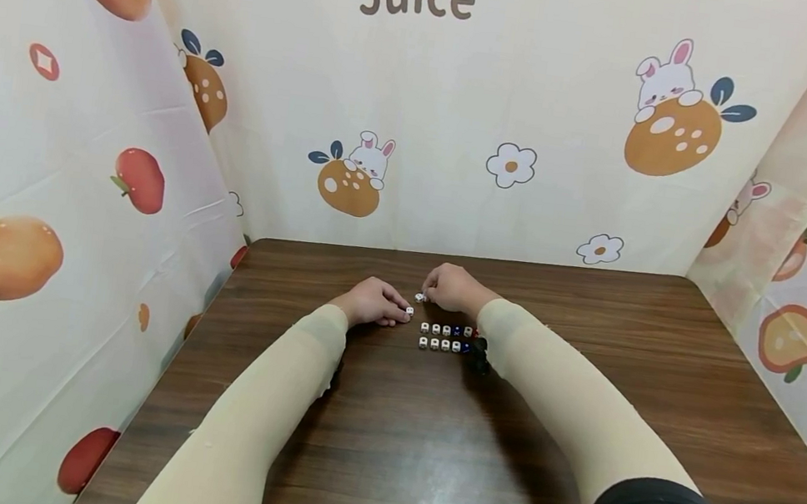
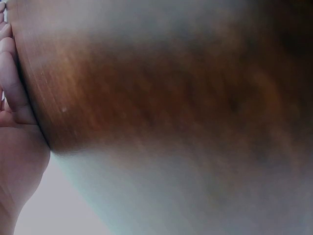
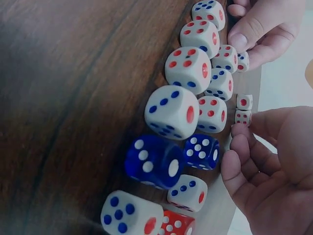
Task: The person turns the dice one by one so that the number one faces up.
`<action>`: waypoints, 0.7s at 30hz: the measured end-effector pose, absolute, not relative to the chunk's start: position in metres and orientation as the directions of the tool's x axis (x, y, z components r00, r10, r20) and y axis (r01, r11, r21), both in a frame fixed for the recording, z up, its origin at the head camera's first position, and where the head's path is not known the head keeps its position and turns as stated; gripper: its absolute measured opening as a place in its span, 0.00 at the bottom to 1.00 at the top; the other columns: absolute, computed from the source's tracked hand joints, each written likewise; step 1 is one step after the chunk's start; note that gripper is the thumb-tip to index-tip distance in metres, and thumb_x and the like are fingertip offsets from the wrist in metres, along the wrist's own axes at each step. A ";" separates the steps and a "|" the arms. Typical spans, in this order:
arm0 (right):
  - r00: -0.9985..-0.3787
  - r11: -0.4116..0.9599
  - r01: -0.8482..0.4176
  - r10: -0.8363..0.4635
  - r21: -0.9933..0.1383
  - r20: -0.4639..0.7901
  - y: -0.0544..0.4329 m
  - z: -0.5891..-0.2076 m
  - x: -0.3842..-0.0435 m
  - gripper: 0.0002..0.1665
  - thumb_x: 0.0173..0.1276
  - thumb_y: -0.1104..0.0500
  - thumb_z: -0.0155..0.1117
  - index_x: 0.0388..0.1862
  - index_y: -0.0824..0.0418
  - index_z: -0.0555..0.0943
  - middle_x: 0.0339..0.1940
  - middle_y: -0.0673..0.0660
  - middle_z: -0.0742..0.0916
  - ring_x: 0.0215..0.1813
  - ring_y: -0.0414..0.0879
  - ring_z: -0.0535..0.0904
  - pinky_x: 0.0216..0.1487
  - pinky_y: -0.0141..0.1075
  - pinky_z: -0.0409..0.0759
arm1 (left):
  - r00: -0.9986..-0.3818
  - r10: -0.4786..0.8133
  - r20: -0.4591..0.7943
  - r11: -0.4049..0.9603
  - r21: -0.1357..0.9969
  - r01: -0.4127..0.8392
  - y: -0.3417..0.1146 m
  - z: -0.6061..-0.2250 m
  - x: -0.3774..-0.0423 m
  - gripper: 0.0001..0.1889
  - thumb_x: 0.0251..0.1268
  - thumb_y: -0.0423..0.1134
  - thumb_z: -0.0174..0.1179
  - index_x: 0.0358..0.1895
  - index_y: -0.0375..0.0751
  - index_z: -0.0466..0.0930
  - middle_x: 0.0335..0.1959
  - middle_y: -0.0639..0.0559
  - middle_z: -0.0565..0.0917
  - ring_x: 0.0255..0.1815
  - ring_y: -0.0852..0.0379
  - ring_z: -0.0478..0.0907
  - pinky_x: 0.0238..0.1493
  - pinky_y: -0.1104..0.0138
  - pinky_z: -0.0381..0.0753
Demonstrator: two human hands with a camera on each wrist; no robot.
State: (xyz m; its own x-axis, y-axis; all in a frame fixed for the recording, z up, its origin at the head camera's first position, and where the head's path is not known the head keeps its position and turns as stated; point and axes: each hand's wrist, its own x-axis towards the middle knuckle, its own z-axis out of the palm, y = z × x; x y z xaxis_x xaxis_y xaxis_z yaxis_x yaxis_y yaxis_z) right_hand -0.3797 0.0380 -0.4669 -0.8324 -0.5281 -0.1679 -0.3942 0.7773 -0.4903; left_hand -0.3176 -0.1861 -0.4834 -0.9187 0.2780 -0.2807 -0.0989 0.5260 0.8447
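On the brown table my left hand (image 1: 372,302) lies palm down, thumb and fingertips pinching a white die (image 3: 242,62). Just beyond it my right hand (image 1: 450,288) pinches another white die (image 3: 242,117) between thumb and curled fingers. One more white die (image 3: 244,102) stands right beside that one, further from the palm. Closer to the body are two rows of dice, mostly white with red and blue pips. A blue die (image 3: 154,161) belongs to the near row; the far row has a blue die (image 3: 201,152) and a red die (image 3: 177,223).
The wooden table (image 1: 379,451) runs back to a printed cloth backdrop (image 1: 437,105), with cloth at both sides. My right forearm passes close to the rows' right end, where a black wrist device (image 1: 479,355) overlaps them. The left wrist view shows mostly blurred tabletop.
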 end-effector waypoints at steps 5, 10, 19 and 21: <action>-0.848 0.793 -0.379 -0.504 -0.477 -0.165 0.040 -0.468 -0.381 0.15 0.88 0.58 0.63 0.53 0.60 0.96 0.46 0.55 0.96 0.42 0.46 0.87 0.57 0.46 0.89 | -0.919 0.272 -0.286 0.528 0.842 -0.106 -0.185 -0.484 -0.318 0.10 0.73 0.35 0.78 0.53 0.39 0.97 0.44 0.51 0.96 0.31 0.67 0.85 0.36 0.73 0.87; -0.847 0.800 -0.384 -0.504 -0.461 -0.169 0.043 -0.467 -0.380 0.15 0.88 0.55 0.65 0.48 0.59 0.96 0.40 0.53 0.96 0.38 0.45 0.85 0.51 0.42 0.86 | -0.920 0.268 -0.286 0.530 0.841 -0.107 -0.186 -0.486 -0.320 0.10 0.73 0.35 0.79 0.52 0.39 0.97 0.43 0.51 0.95 0.31 0.66 0.85 0.36 0.73 0.87; -0.838 0.802 -0.368 -0.505 -0.471 -0.205 0.048 -0.465 -0.380 0.14 0.87 0.53 0.68 0.46 0.56 0.97 0.34 0.51 0.94 0.37 0.44 0.84 0.47 0.38 0.85 | -0.919 0.266 -0.292 0.535 0.838 -0.111 -0.187 -0.489 -0.323 0.11 0.72 0.36 0.80 0.53 0.39 0.97 0.46 0.50 0.95 0.31 0.66 0.86 0.37 0.73 0.88; -0.836 0.802 -0.380 -0.511 -0.462 -0.199 0.049 -0.466 -0.380 0.14 0.87 0.52 0.69 0.46 0.56 0.97 0.35 0.50 0.94 0.40 0.44 0.86 0.52 0.41 0.86 | -0.918 0.267 -0.292 0.533 0.839 -0.112 -0.187 -0.489 -0.323 0.11 0.73 0.36 0.79 0.53 0.39 0.97 0.47 0.50 0.96 0.31 0.66 0.86 0.37 0.73 0.88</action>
